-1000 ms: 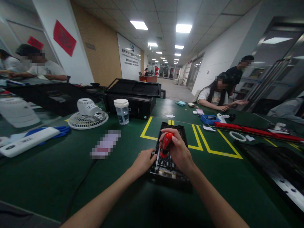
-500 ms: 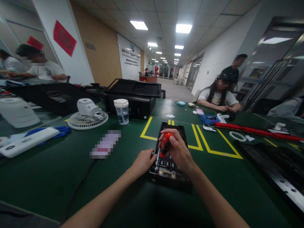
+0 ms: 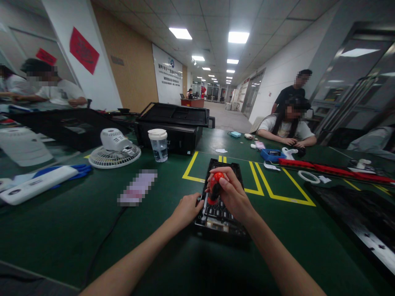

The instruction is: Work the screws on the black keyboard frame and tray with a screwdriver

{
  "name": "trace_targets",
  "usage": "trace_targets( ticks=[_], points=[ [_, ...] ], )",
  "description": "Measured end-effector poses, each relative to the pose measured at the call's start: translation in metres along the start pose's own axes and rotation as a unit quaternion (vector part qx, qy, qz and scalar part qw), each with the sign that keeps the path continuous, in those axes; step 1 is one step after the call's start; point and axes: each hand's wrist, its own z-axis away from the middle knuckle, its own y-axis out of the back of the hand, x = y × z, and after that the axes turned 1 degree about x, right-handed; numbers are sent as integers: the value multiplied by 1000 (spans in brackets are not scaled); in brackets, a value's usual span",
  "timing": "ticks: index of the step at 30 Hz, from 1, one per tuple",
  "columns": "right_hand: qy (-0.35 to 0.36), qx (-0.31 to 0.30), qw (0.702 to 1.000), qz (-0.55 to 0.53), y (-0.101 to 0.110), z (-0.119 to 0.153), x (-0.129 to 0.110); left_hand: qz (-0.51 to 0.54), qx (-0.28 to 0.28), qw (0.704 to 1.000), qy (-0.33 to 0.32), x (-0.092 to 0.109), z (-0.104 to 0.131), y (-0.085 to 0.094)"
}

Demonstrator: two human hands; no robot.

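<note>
A black rectangular device with an uneven, partly metallic inside lies on the green table in front of me. My right hand is wrapped round a red and black tool handle, which stands roughly upright over the device; its lower tip is too small to make out. My left hand grips the device's left edge, its thumb and fingers at the rim.
Beyond the device are yellow tape outlines and a black case. A lidded cup, a white fan and a cable lie left. Black panels are right. A person sits across.
The red handle and my right hand have shifted very slightly. Across the table, the seated person has leaned to the right, and the standing person behind has moved left.
</note>
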Motion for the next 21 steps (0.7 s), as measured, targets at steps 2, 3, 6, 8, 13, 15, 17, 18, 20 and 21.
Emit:
trace_targets(
  ticks=[2, 3, 6, 8, 13, 15, 17, 18, 20, 21],
  points=[
    [1, 1, 1000, 7, 0, 0, 0, -1, 0, 1000, 4, 2, 1, 2],
    [2, 1, 1000, 12, 0, 0, 0, 0, -1, 1000, 5, 3, 2, 3],
    [3, 6, 1000, 26, 1, 1, -1, 1, -4, 1000, 7, 5, 2, 4],
    [4, 8, 999, 33, 1, 1, -1, 1, -6, 1000, 10, 5, 2, 4],
    [-1, 10, 999, 34, 2, 2, -1, -1, 1, 1000, -5, -1, 1, 0],
    [-4, 7, 1000, 29, 3, 2, -1, -3, 6, 1000, -18, -5, 0, -3],
    [-4, 6, 1000, 26, 3, 2, -1, -5, 9, 1000, -29, -8, -1, -5],
    [-3, 6, 1000, 25, 4, 2, -1, -5, 9, 999, -33, -8, -1, -5],
    [-1, 11, 1000, 25, 4, 2, -1, -5, 7, 999, -33, -9, -2, -6],
    [-1, 13, 1000, 25, 4, 2, -1, -4, 5, 1000, -30, -9, -2, -6]
  ],
)
